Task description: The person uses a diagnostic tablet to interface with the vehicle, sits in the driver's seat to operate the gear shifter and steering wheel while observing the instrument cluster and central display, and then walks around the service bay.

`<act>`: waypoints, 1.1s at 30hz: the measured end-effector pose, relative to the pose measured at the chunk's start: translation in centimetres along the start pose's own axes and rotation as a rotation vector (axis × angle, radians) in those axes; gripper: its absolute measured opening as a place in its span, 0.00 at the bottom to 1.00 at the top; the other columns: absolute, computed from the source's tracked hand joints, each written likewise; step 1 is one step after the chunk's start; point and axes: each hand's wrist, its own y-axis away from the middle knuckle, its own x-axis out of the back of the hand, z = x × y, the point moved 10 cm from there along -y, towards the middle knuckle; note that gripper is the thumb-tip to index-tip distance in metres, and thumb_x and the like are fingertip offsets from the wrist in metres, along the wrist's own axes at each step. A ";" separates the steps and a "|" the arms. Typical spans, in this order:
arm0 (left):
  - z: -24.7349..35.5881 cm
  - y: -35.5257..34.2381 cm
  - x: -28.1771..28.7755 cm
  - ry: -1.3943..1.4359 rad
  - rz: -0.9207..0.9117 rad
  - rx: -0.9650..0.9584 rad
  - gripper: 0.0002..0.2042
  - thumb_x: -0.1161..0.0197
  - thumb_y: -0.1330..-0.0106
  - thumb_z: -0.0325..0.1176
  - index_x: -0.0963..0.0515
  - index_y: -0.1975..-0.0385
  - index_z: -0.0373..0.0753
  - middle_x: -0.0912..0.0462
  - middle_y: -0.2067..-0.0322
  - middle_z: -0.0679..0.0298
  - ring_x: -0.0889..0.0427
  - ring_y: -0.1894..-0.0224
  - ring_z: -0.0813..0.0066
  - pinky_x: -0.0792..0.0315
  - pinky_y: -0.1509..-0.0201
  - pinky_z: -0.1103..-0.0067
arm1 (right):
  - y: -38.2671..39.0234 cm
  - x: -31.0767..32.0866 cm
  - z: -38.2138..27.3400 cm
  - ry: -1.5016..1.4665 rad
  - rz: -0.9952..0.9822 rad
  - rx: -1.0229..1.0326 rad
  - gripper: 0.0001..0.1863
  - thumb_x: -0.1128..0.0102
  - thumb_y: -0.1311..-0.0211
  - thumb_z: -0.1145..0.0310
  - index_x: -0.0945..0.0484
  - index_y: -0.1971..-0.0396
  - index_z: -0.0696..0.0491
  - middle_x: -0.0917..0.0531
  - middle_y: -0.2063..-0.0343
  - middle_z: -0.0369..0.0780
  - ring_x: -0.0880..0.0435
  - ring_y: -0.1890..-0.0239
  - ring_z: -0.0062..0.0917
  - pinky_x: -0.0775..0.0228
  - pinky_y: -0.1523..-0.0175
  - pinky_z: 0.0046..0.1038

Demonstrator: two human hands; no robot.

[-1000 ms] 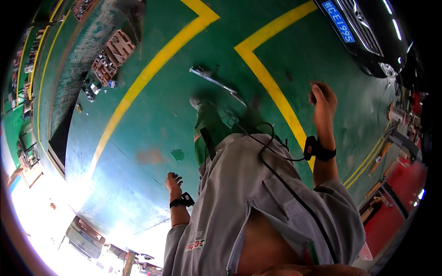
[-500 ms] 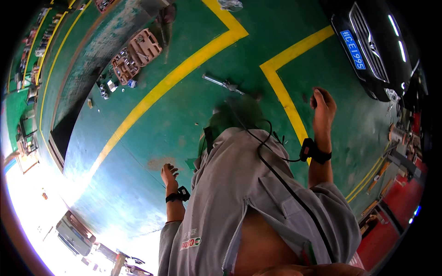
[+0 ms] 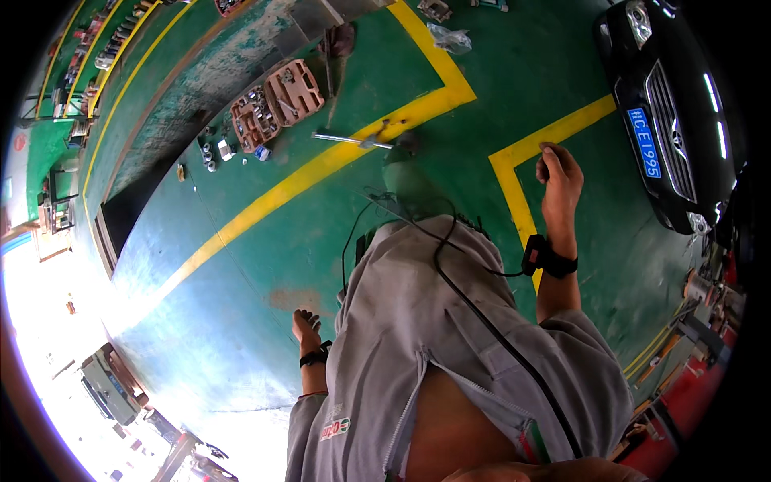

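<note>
My left hand point(image 3: 306, 329) hangs beside my left hip, its fingers loosely bent and apart, with nothing in it. My right hand point(image 3: 560, 177) is held forward over the floor on the right, its fingers curled in; I see no object in it. Neither hand touches anything. On the floor ahead of my feet lies a long silver bar-shaped tool point(image 3: 341, 139) with a wider part near one end, across the yellow line. Farther left lies an opened brown tool case point(image 3: 294, 92) with sockets and other metal tools in it.
A black car point(image 3: 671, 120) stands at the right. A dark pit-like opening point(image 3: 132, 213) runs along the left. Small parts point(image 3: 207, 153) lie near the case, and a clear plastic bag point(image 3: 450, 38) lies farther ahead. A black cable point(image 3: 482, 321) hangs down my front.
The view has moved, so the tool case and car sit lower and farther right in it. The silver tool now appears farther left, across the yellow line. Both hands still hold nothing visible.
</note>
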 end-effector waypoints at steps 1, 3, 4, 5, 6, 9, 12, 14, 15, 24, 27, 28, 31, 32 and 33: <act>0.4 -0.3 -0.6 0.006 0.000 -0.021 0.19 0.46 0.34 0.48 0.26 0.57 0.36 0.20 0.64 0.60 0.19 0.68 0.66 0.31 0.68 0.71 | -0.3 -0.2 0.0 0.008 -0.012 0.004 0.09 0.43 0.33 0.72 0.19 0.62 0.63 0.23 0.77 0.34 0.28 0.77 0.14 0.38 0.70 0.18; 0.5 -0.4 -2.0 0.015 0.002 -0.046 0.19 0.46 0.34 0.47 0.26 0.57 0.36 0.20 0.64 0.60 0.19 0.69 0.65 0.31 0.69 0.72 | -0.9 -0.1 0.2 0.049 -0.033 -0.012 0.09 0.43 0.33 0.71 0.19 0.62 0.63 0.23 0.77 0.34 0.28 0.77 0.14 0.38 0.70 0.18; -0.1 0.0 -2.6 0.018 0.000 -0.039 0.19 0.46 0.34 0.47 0.26 0.57 0.36 0.20 0.64 0.60 0.19 0.68 0.65 0.30 0.70 0.72 | -1.3 0.4 0.6 0.083 -0.042 -0.030 0.10 0.43 0.34 0.71 0.19 0.62 0.63 0.23 0.77 0.34 0.28 0.77 0.14 0.38 0.71 0.18; -0.7 0.5 -3.1 0.023 -0.001 -0.032 0.18 0.46 0.34 0.46 0.26 0.57 0.35 0.20 0.64 0.59 0.18 0.68 0.65 0.30 0.70 0.72 | -1.7 0.6 0.8 0.118 -0.053 -0.049 0.10 0.42 0.34 0.71 0.19 0.62 0.63 0.23 0.77 0.34 0.28 0.77 0.14 0.39 0.71 0.18; -1.2 1.2 -3.9 0.028 -0.003 -0.023 0.18 0.45 0.34 0.46 0.26 0.57 0.35 0.20 0.64 0.59 0.18 0.68 0.65 0.30 0.71 0.73 | -2.3 0.5 0.5 0.131 -0.064 -0.047 0.10 0.42 0.34 0.71 0.19 0.62 0.63 0.23 0.77 0.35 0.28 0.77 0.14 0.39 0.71 0.18; -2.7 4.4 -5.8 -0.004 -0.033 0.017 0.19 0.45 0.34 0.45 0.25 0.55 0.34 0.19 0.63 0.58 0.18 0.68 0.65 0.29 0.71 0.73 | -4.1 -0.1 -1.3 0.218 -0.114 -0.044 0.10 0.42 0.33 0.70 0.19 0.62 0.62 0.22 0.77 0.35 0.28 0.76 0.14 0.38 0.71 0.18; -5.0 7.2 -6.9 0.037 -0.033 0.061 0.20 0.46 0.34 0.45 0.25 0.54 0.34 0.19 0.62 0.58 0.18 0.69 0.66 0.29 0.71 0.73 | -6.3 -2.4 -3.9 0.282 -0.198 -0.019 0.10 0.43 0.33 0.70 0.19 0.61 0.62 0.22 0.77 0.34 0.27 0.76 0.14 0.37 0.71 0.18; -6.8 9.4 -7.6 0.061 -0.030 0.097 0.20 0.46 0.33 0.46 0.25 0.53 0.34 0.19 0.61 0.58 0.18 0.69 0.67 0.29 0.71 0.73 | -7.1 -4.4 -5.6 0.328 -0.278 -0.002 0.10 0.42 0.32 0.70 0.19 0.61 0.61 0.22 0.77 0.34 0.27 0.76 0.14 0.37 0.72 0.17; -6.8 10.3 -8.6 0.071 -0.034 0.101 0.20 0.45 0.33 0.46 0.25 0.53 0.34 0.19 0.61 0.58 0.17 0.68 0.67 0.29 0.71 0.73 | -7.7 -5.9 -6.4 0.337 -0.316 0.019 0.10 0.42 0.32 0.70 0.19 0.61 0.61 0.21 0.77 0.34 0.27 0.76 0.14 0.36 0.72 0.17; -9.9 16.3 -11.8 0.215 0.008 0.125 0.23 0.47 0.31 0.48 0.26 0.50 0.34 0.19 0.58 0.58 0.18 0.66 0.69 0.28 0.67 0.74 | -10.0 -15.6 -9.1 0.406 -0.568 0.054 0.10 0.42 0.33 0.71 0.18 0.60 0.61 0.21 0.77 0.35 0.26 0.77 0.13 0.35 0.72 0.17; -13.2 15.4 -10.5 0.218 0.032 0.219 0.24 0.48 0.31 0.50 0.26 0.49 0.34 0.19 0.58 0.59 0.18 0.65 0.68 0.29 0.66 0.73 | -9.6 -16.1 -9.1 0.427 -0.564 0.086 0.10 0.42 0.33 0.69 0.18 0.60 0.60 0.21 0.77 0.33 0.26 0.77 0.12 0.35 0.72 0.17; -13.2 14.9 -10.2 0.206 0.029 0.241 0.24 0.48 0.31 0.51 0.27 0.49 0.34 0.19 0.58 0.59 0.18 0.65 0.68 0.29 0.65 0.73 | -9.5 -16.1 -9.0 0.428 -0.540 0.102 0.10 0.42 0.33 0.69 0.18 0.60 0.59 0.21 0.78 0.33 0.26 0.77 0.12 0.36 0.72 0.16; -13.3 13.2 -6.0 0.217 0.014 0.260 0.19 0.48 0.30 0.52 0.25 0.55 0.42 0.21 0.63 0.66 0.22 0.65 0.71 0.32 0.63 0.74 | -8.2 -15.4 -7.1 0.429 -0.483 0.076 0.09 0.42 0.33 0.70 0.18 0.61 0.60 0.20 0.77 0.34 0.24 0.76 0.12 0.33 0.71 0.17; -12.6 8.9 -5.4 0.263 -0.052 0.245 0.17 0.49 0.30 0.52 0.25 0.58 0.45 0.22 0.64 0.68 0.24 0.66 0.72 0.33 0.62 0.75 | -7.6 -15.9 -5.7 0.329 -0.458 0.073 0.09 0.43 0.33 0.70 0.18 0.61 0.58 0.20 0.77 0.34 0.23 0.77 0.13 0.32 0.71 0.17; -6.8 8.5 -6.6 0.248 -0.162 0.101 0.15 0.50 0.29 0.53 0.27 0.61 0.49 0.25 0.65 0.70 0.26 0.66 0.73 0.34 0.62 0.75 | -6.7 -16.6 -4.9 0.318 -0.425 0.086 0.08 0.42 0.33 0.69 0.17 0.62 0.57 0.19 0.77 0.34 0.23 0.77 0.13 0.32 0.72 0.18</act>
